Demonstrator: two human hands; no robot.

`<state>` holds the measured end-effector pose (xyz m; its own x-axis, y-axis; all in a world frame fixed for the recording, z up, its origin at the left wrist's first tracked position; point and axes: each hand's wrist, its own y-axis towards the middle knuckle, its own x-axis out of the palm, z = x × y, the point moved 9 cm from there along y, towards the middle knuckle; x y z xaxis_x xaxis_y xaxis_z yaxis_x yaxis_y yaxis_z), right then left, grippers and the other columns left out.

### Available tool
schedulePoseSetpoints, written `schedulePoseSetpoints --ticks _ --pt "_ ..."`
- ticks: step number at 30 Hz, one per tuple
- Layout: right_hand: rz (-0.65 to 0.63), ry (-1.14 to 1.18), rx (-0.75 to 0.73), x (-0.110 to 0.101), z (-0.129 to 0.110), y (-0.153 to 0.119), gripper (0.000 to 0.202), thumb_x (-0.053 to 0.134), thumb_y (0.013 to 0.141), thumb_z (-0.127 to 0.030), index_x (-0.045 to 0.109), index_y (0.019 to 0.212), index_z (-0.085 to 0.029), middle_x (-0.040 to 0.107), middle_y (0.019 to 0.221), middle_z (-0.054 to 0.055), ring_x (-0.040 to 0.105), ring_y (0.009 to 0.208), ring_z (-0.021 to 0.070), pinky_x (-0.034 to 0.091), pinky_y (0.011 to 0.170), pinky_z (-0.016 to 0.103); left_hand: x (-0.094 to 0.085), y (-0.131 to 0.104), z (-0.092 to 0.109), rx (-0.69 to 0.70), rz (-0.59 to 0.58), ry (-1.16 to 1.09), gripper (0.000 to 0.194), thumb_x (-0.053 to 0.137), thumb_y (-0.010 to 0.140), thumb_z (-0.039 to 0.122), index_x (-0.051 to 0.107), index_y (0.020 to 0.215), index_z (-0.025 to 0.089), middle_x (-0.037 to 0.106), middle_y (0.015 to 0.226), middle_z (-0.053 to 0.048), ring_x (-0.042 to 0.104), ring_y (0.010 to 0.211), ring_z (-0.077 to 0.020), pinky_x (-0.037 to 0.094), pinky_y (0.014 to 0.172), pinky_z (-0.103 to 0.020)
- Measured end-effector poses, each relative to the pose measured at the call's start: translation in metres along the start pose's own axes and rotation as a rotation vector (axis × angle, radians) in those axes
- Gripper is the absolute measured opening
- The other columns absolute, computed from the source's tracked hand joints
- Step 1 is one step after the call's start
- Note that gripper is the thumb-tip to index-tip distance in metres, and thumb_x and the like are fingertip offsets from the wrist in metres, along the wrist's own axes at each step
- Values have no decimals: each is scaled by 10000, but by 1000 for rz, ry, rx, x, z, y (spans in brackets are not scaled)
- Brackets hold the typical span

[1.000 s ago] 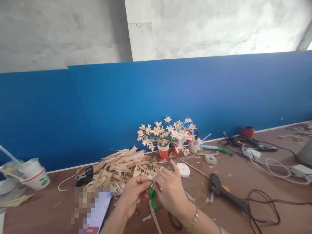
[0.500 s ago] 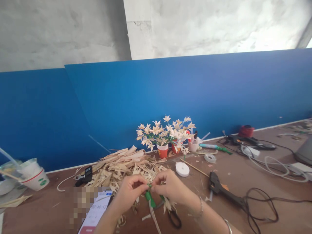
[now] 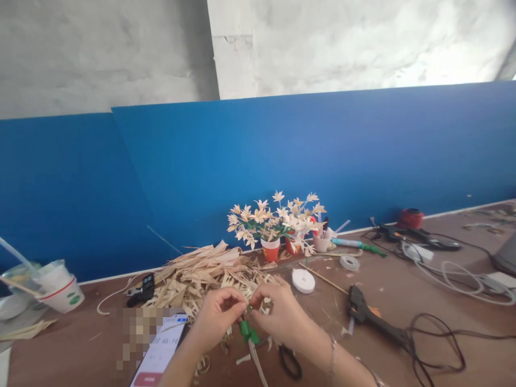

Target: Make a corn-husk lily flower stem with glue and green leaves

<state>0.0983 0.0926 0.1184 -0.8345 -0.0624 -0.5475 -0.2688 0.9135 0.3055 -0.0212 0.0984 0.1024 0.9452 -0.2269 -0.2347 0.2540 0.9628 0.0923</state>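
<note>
Near the table's front, my left hand (image 3: 223,314) and my right hand (image 3: 278,312) meet with thumbs and forefingers pinched together. Between the fingertips is the end of a strip of green tape (image 3: 245,329), most of it hanging just below them. A pale thin strip (image 3: 258,365) trails down from the green piece toward the front edge. What else the fingertips grip is too small to make out. Beyond the hands lies a heap of dry husk strips (image 3: 201,269). Close to my right wrist is a black loop (image 3: 290,363), maybe a scissors handle.
Potted husk flowers (image 3: 270,250) stand at the back. A white ribbon roll (image 3: 303,281), a clear tape roll (image 3: 349,263) and a black glue gun (image 3: 374,317) with its cord are to the right. A phone (image 3: 161,349) and a paper cup (image 3: 64,295) are left.
The fingertips have shifted slightly, and the green tape below them has turned a little. My right hand's fingers are a bit more raised. The view has moved slightly.
</note>
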Motion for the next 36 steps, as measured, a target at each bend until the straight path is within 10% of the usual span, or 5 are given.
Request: schedulePoseSetpoints --ticks 6,18,23,30,36 --pt "273 -375 -344 -7 -31 -15 132 552 737 -122 570 637 -206 590 615 -38 543 693 128 117 1048 453 -4 4 -8 -23 58 20 125 651 644 257 656 694 144 621 599 -4 543 554 -130 425 534 -223" --pt "293 -394 -381 -9 -31 -15 133 533 770 -126 598 692 -212 607 652 -22 541 711 135 94 1050 477 0 5 -16 -25 80 -73 139 671 645 267 615 668 142 626 591 -6 579 564 -136 467 544 -228" --pt "111 -118 -145 -6 -11 -3 103 581 680 -113 613 635 -199 620 635 -30 559 692 134 236 996 451 -7 3 2 128 55 153 76 648 678 208 709 710 175 685 708 -46 614 675 -175 479 633 -252" --pt "-594 807 400 53 33 -15 156 690 590 -249 656 653 -110 620 588 0 496 477 65 358 487 176 4 -5 12 219 -101 131 74 676 689 228 694 646 171 635 611 -25 557 591 -139 425 579 -229" --pt "-603 522 284 31 37 -7 283 617 710 -400 687 729 -126 651 685 24 524 561 83 360 516 177 10 -5 0 141 -89 3 153 648 720 274 636 635 148 590 604 -14 531 573 -125 398 559 -219"
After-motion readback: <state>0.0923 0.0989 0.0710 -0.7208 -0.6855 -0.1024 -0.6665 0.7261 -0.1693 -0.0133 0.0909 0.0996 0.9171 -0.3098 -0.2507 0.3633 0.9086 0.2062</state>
